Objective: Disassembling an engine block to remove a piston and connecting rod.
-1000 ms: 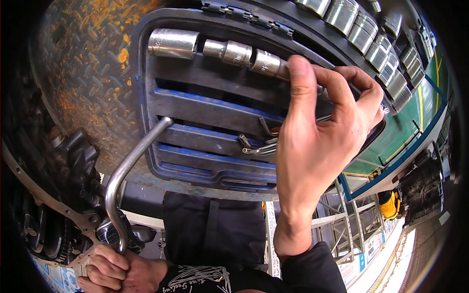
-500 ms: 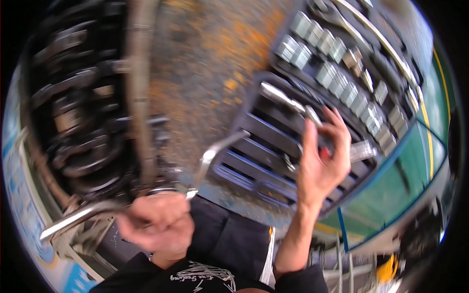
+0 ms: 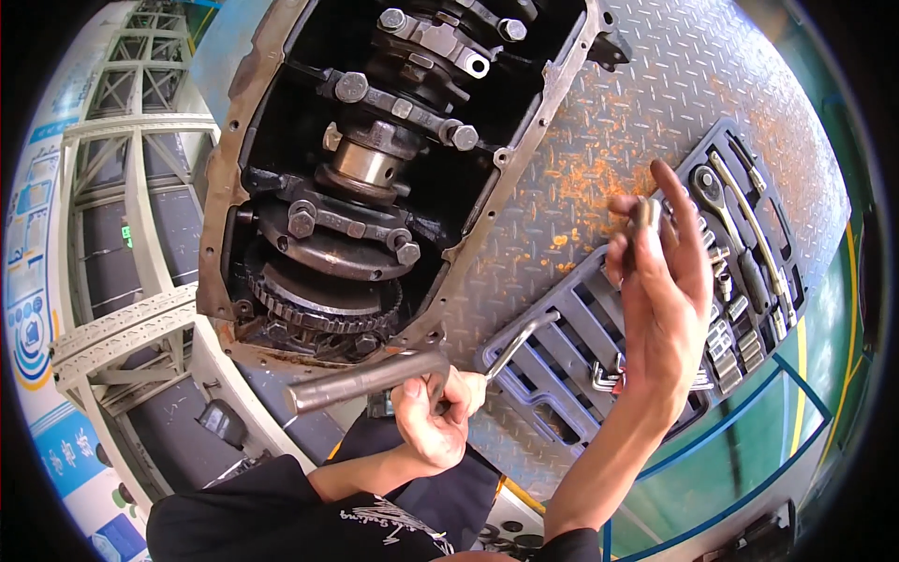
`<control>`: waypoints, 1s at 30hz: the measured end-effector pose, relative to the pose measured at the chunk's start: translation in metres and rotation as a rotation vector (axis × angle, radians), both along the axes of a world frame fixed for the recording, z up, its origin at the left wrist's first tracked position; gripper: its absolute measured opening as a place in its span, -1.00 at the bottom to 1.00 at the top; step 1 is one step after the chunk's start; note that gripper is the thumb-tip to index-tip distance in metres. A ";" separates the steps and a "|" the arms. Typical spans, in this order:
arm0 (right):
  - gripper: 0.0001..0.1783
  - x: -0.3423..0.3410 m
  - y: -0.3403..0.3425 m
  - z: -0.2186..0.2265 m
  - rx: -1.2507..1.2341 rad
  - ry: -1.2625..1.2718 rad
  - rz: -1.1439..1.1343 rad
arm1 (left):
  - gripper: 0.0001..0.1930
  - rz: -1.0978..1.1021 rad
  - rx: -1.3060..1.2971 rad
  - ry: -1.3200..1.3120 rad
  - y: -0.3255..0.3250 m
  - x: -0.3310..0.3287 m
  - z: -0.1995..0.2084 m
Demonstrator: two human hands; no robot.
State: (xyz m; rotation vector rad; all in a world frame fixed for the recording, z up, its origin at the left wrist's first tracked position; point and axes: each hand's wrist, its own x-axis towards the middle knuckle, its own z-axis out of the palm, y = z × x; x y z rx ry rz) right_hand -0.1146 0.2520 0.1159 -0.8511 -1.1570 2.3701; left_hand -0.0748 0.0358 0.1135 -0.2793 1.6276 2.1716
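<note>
My left hand (image 3: 433,420) is closed round a bent steel speed brace (image 3: 361,382). One thick arm of the brace points left in front of the engine block (image 3: 213,248), and its thinner bent end reaches over the edge of the tool case (image 3: 529,412). My right hand (image 3: 663,300) is raised above the case, pinching a small metal socket (image 3: 646,214) between thumb and fingers. The socket and the brace are apart. Inside the open block, the crankshaft (image 3: 365,165) lies under bolted bearing caps (image 3: 398,108).
Sockets (image 3: 721,351), a ratchet (image 3: 710,187) and other long handles fill the case's far half. A few hex keys (image 3: 604,379) lie in its nearer half. Beneath is a rusty tread-plate table (image 3: 552,178). To the left stands a pale metal frame (image 3: 140,206).
My right hand has come up from the tool case with the socket. The brace has shifted with my left hand, and the view has swung so that more of the engine block shows.
</note>
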 end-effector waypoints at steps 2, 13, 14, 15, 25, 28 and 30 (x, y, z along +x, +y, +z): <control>-0.47 -0.027 0.003 0.015 0.217 -0.132 0.058 | -0.32 0.001 0.014 -0.009 -0.002 0.002 0.000; -0.71 -0.148 -0.012 0.064 1.438 0.121 0.188 | -0.34 -0.056 -0.212 0.191 -0.007 0.017 -0.003; -0.72 -0.153 -0.014 0.065 1.522 0.119 0.192 | -0.35 -0.051 -0.188 0.227 -0.007 0.018 -0.005; -0.73 -0.157 -0.017 0.064 1.597 0.117 0.198 | -0.37 -0.015 -0.038 0.179 -0.009 0.019 -0.007; -0.79 -0.163 -0.032 0.067 1.974 0.034 0.226 | -0.26 -0.067 -0.017 0.119 -0.017 0.019 -0.012; -0.80 -0.164 -0.033 0.069 2.040 0.044 0.228 | -0.25 -0.075 0.002 0.129 -0.017 0.017 -0.011; -0.81 -0.165 -0.031 0.069 2.065 0.066 0.245 | -0.26 -0.073 -0.007 0.144 -0.016 0.015 -0.010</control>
